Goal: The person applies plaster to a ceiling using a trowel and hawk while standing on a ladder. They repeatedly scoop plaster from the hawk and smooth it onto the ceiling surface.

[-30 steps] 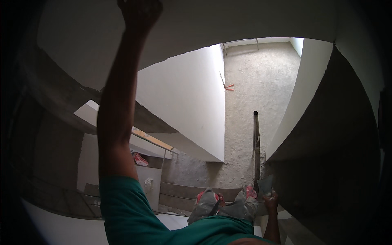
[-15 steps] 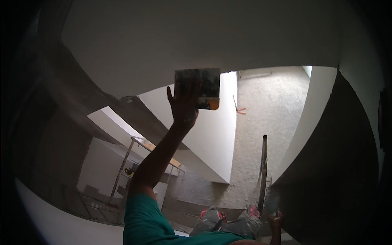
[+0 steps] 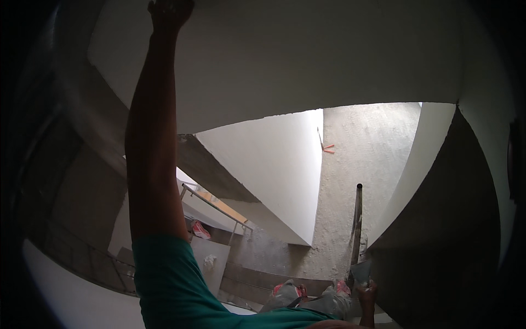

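Note:
My left arm stretches far up along a smooth grey-white plastered surface (image 3: pixel 307 60). At the upper edge of the picture is my left hand (image 3: pixel 171 12); its fingertips are cut off. The wide plastering blade seen in it half a second ago is outside the picture, and the hand still looks closed as around its grip. Low beside my thigh, my right hand (image 3: pixel 367 291) is closed round the handle of a putty knife (image 3: pixel 361 271). The knife's broad, flared blade points upward.
A metal pole (image 3: pixel 358 219) rises in front of my legs. Below left stand a metal frame (image 3: pixel 216 205) and a pale board (image 3: pixel 211 260) with a white lump on it. White wall edges (image 3: pixel 274 175) flank a rough floor (image 3: pixel 372 142), where small orange strips (image 3: pixel 329 148) lie.
My left hand has swept up and left across the plastered surface, carrying the wide blade out of view. My right hand stays low, the putty knife's blade now showing more clearly.

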The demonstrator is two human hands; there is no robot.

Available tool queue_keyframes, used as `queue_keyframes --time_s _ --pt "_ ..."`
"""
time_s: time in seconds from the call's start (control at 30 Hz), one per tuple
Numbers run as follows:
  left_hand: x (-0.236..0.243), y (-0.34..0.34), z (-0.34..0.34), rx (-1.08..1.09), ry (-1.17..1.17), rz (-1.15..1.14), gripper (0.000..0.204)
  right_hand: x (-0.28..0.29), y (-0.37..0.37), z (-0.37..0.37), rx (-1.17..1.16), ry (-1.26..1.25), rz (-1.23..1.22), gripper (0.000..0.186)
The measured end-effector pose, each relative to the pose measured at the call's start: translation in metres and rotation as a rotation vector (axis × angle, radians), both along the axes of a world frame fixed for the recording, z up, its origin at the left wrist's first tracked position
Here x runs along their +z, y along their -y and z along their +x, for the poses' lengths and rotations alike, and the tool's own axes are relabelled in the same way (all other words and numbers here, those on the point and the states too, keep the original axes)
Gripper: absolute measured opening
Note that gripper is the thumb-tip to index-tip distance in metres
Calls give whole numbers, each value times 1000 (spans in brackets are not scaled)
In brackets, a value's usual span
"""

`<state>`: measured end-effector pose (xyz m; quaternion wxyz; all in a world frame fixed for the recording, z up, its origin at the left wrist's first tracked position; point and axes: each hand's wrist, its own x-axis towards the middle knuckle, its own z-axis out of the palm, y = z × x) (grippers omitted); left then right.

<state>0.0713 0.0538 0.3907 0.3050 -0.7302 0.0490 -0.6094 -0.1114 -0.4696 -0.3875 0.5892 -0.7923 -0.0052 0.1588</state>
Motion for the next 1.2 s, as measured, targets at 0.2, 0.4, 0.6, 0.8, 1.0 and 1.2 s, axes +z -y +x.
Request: queue_keyframes --time_s 0.2,0.4,0.6,0.8,1.0,1.2 --pt "-5 -11 3 61 -32 33 55 1 8 0 -13 -10 -27 29" --pt "-117 -17 -3 340 8 124 53 -18 15 0 7 -26 -71 30" --pt "-292 24 -7 260 -194 -253 85 -45 32 -9 12 -34 -201 26" --pt "-438 49 -40 296 -488 -526 84 -17 35 -12 -131 9 -126 33" --pt "-541 87 -150 214 -727 -878 89 13 22 0 -139 111 -31 33" --pt "-587 106 -225 302 -910 -1157 85 57 6 31 66 17 8 49"
